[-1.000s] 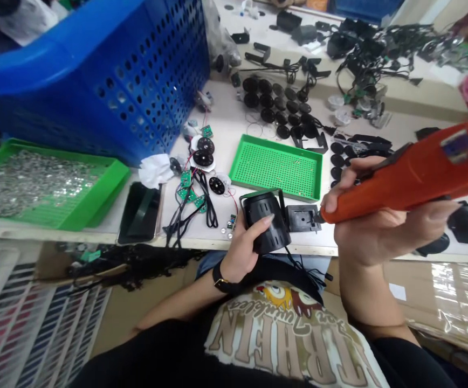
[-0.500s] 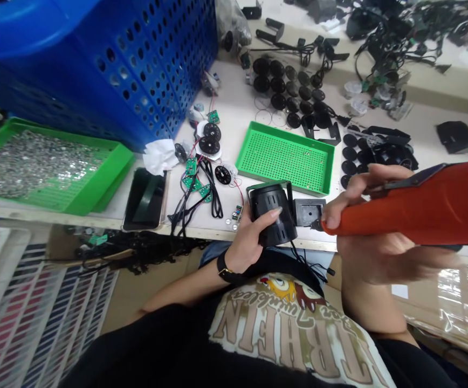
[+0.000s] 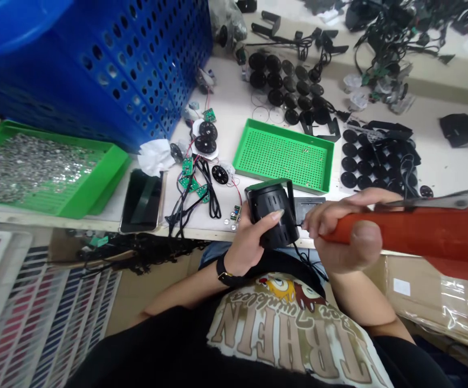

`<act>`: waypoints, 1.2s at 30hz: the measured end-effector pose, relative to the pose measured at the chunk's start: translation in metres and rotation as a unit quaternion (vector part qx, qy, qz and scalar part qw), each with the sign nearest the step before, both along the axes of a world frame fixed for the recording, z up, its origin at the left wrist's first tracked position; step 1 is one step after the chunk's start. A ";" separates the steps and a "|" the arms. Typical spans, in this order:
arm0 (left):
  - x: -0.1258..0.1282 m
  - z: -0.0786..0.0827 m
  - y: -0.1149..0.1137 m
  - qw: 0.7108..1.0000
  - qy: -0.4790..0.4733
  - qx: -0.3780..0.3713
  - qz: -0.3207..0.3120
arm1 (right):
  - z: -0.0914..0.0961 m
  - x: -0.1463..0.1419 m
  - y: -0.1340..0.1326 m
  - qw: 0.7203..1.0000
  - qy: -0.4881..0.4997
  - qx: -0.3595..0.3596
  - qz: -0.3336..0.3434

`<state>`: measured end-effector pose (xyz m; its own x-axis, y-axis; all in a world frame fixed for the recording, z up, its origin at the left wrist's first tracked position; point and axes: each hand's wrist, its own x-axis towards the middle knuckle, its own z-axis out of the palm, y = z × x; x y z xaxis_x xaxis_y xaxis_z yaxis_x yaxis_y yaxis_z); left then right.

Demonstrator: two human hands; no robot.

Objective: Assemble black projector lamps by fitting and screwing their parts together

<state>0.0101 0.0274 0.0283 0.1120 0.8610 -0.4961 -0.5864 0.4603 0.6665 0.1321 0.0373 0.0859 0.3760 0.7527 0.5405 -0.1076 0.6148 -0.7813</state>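
Note:
My left hand (image 3: 254, 234) is wrapped round a black cylindrical lamp housing (image 3: 269, 202) with slots in its side and a bracket at the top, held at the bench's front edge. In my right hand (image 3: 347, 237) is an orange electric screwdriver (image 3: 412, 229), lying nearly level and pointing left. Its thin bit meets or almost meets the housing's right side; exact contact is hard to make out. Black cables hang below the housing. Behind the right fingers lies a grey square block (image 3: 307, 202), partly covered.
A shallow green tray (image 3: 240, 156) with a few small pieces lies behind the housing. Left are a phone (image 3: 142, 199), green circuit boards (image 3: 187, 166) with wires, a green tray of screws (image 3: 110, 183) and a blue basket (image 3: 153, 70). Black discs (image 3: 349, 151) lie at right.
My right hand has brought the screwdriver left and turned it, so its tip is now at the housing's right side. The left hand and housing stay nearly in place.

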 end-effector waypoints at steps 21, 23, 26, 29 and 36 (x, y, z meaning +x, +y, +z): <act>0.009 0.007 0.008 0.999 -0.036 -0.006 -0.017 | 0.027 0.017 0.019 0.995 -0.055 -0.028 0.079; 0.009 0.009 0.011 0.999 -0.035 0.008 -0.010 | 0.044 0.016 0.025 0.994 -0.039 -0.051 0.086; 0.009 0.011 0.013 0.999 -0.040 0.018 0.002 | 0.056 0.011 0.029 0.991 0.003 -0.075 0.114; 0.007 0.011 0.012 0.999 -0.033 0.013 0.008 | 0.052 0.008 0.026 0.991 0.006 -0.076 0.113; 0.006 0.013 0.012 0.999 -0.027 0.012 0.028 | 0.015 0.008 0.013 0.992 -0.059 -0.081 0.081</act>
<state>0.0161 0.0398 0.0413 0.0892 0.8787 -0.4689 -0.6464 0.4092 0.6439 0.1396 0.0507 0.1011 0.1844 0.8784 0.4408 -0.0969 0.4626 -0.8813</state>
